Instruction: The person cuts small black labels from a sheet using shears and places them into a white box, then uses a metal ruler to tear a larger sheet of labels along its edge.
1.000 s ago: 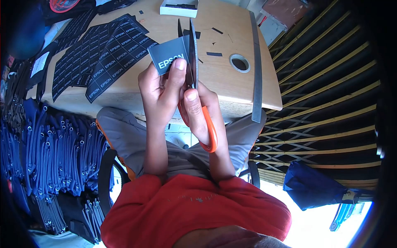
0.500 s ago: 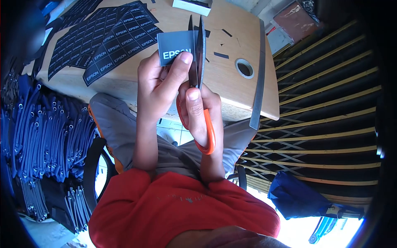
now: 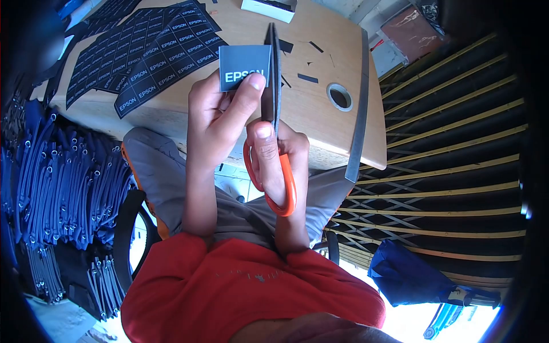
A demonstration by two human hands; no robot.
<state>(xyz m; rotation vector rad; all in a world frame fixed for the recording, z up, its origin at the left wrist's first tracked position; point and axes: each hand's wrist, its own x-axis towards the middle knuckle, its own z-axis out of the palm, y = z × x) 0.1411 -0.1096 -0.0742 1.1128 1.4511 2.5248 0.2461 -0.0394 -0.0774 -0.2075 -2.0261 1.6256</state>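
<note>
Pale tabletop (image 3: 317,108) spreads behind the scissors (image 3: 271,97), slatted gate (image 3: 446,166) at right.

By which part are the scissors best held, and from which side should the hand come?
The orange handles seem best, taken from the side of the red shirt: the scissors have their handles on that side and their blades pointing away, which should keep fingers off the edges. The right hand grips there; the left hand holds the label close beside the blades.
</note>
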